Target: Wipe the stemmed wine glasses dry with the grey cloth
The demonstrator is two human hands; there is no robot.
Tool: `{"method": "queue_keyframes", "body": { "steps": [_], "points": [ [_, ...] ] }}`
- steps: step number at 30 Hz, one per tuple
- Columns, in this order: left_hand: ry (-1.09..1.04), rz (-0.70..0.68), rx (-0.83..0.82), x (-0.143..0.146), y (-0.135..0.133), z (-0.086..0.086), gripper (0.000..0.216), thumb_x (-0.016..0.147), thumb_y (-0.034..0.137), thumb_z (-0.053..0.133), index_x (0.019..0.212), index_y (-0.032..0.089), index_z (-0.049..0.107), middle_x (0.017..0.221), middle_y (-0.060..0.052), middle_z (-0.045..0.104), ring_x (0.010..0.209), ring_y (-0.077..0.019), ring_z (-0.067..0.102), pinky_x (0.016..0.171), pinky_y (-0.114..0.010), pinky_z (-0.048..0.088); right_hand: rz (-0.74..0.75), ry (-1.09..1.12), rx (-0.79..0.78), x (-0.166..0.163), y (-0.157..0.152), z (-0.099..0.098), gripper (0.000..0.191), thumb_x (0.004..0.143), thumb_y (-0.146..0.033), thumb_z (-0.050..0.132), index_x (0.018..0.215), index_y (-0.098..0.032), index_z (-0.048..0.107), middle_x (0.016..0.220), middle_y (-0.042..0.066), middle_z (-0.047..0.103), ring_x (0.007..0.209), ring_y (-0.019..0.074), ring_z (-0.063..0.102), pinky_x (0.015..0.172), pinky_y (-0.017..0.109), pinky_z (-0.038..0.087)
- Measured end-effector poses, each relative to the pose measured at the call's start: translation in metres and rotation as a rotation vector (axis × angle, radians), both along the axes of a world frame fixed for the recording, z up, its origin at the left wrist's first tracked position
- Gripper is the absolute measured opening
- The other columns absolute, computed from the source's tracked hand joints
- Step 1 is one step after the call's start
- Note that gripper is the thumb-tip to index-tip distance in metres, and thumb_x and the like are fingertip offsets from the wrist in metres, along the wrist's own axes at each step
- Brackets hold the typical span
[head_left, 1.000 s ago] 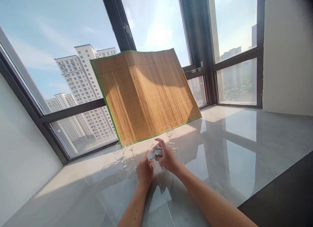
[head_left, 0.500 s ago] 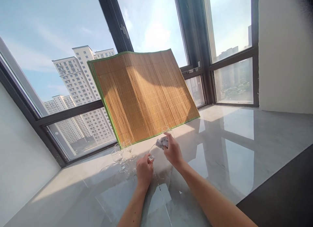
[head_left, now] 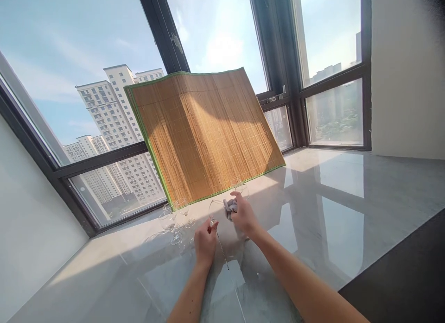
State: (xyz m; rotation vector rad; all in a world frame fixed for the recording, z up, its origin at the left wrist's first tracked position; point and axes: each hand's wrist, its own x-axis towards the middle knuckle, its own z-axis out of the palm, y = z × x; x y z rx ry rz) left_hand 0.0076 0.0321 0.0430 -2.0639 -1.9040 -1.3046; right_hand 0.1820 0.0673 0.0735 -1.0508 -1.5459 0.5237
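My left hand [head_left: 204,242] is closed around the lower part of a clear stemmed glass [head_left: 216,208], whose bowl tips up and away from me. A crumpled grey-white cloth [head_left: 229,209] is gripped in my right hand [head_left: 244,216], just right of the bowl; whether it touches the glass I cannot tell. To the left, several clear stemmed glasses [head_left: 169,222] stand upright close together on the pale glossy sill. More clear glass [head_left: 242,189] shows just behind my right hand, partly hidden by it.
A folded bamboo mat [head_left: 208,137] with green edging leans against the dark window frame [head_left: 281,49] behind the glasses. The glossy stone sill [head_left: 313,198] spreads to both sides and reflects the windows. Its front edge drops off at lower right.
My right hand and the cloth have shifted slightly down and right, away from the bowl. More of the held glass's rim shows now. My left hand has stayed nearly in place.
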Motion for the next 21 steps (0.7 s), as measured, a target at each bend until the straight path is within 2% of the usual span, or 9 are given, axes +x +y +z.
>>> {"method": "queue_keyframes", "body": {
  "steps": [2, 4, 7, 10, 15, 18, 21],
  "points": [
    [0.002, 0.013, -0.004, -0.001, 0.001, -0.001, 0.039, 0.092, 0.047, 0.046, 0.062, 0.021, 0.049, 0.053, 0.003, 0.047, 0.053, -0.0127, 0.042, 0.055, -0.025, 0.027, 0.084, 0.151, -0.067, -0.001, 0.003, 0.001, 0.06, 0.06, -0.004, 0.05, 0.118, -0.023, 0.047, 0.085, 0.0, 0.062, 0.073, 0.0163, 0.057, 0.068, 0.027, 0.043],
    [-0.013, 0.012, -0.014, -0.001, 0.003, -0.003, 0.039, 0.092, 0.048, 0.046, 0.062, 0.021, 0.046, 0.053, 0.004, 0.047, 0.052, -0.0126, 0.043, 0.056, -0.025, 0.027, 0.169, 0.322, -0.169, -0.001, 0.003, 0.002, 0.065, 0.058, -0.007, 0.054, 0.12, -0.023, 0.044, 0.096, 0.002, 0.064, 0.077, 0.0166, 0.06, 0.069, 0.028, 0.046],
    [-0.082, -0.056, -0.066, -0.001, 0.008, -0.007, 0.036, 0.093, 0.045, 0.042, 0.066, 0.021, 0.047, 0.058, 0.002, 0.054, 0.055, -0.0138, 0.049, 0.057, -0.025, 0.031, 0.328, 0.486, -0.353, -0.002, -0.002, 0.004, 0.077, 0.055, -0.01, 0.059, 0.128, -0.022, 0.039, 0.106, 0.005, 0.065, 0.081, 0.0185, 0.064, 0.068, 0.029, 0.049],
    [-0.131, -0.163, -0.149, 0.001, 0.012, -0.011, 0.029, 0.093, 0.035, 0.039, 0.072, 0.02, 0.053, 0.064, -0.002, 0.062, 0.058, -0.0153, 0.055, 0.058, -0.027, 0.037, 0.441, 0.512, -0.441, -0.005, -0.009, 0.004, 0.081, 0.055, -0.011, 0.058, 0.133, -0.023, 0.037, 0.098, 0.004, 0.067, 0.078, 0.0195, 0.064, 0.063, 0.029, 0.05],
    [-0.148, -0.352, -0.195, 0.006, 0.011, -0.013, 0.026, 0.091, 0.027, 0.039, 0.091, 0.019, 0.064, 0.084, -0.007, 0.072, 0.076, -0.0195, 0.066, 0.067, -0.031, 0.048, 0.47, 0.513, -0.474, -0.007, -0.009, 0.0, 0.086, 0.057, -0.014, 0.057, 0.139, -0.024, 0.034, 0.088, 0.002, 0.066, 0.072, 0.0199, 0.065, 0.057, 0.029, 0.051],
    [-0.115, -0.362, -0.182, 0.008, 0.009, -0.01, 0.024, 0.089, 0.023, 0.044, 0.099, 0.019, 0.065, 0.093, -0.008, 0.073, 0.087, -0.0224, 0.067, 0.075, -0.034, 0.052, 0.489, 0.539, -0.512, -0.006, -0.008, -0.003, 0.089, 0.058, -0.017, 0.059, 0.142, -0.023, 0.03, 0.085, 0.001, 0.066, 0.071, 0.0199, 0.066, 0.057, 0.029, 0.051],
    [-0.087, -0.374, -0.133, 0.01, 0.007, -0.007, 0.027, 0.083, 0.014, 0.048, 0.101, 0.021, 0.067, 0.104, -0.008, 0.073, 0.098, -0.0232, 0.067, 0.084, -0.034, 0.053, 0.549, 0.549, -0.519, -0.01, -0.008, -0.007, 0.085, 0.057, -0.018, 0.062, 0.138, -0.022, 0.036, 0.087, 0.002, 0.067, 0.073, 0.0203, 0.066, 0.058, 0.029, 0.051]
  ]
}}
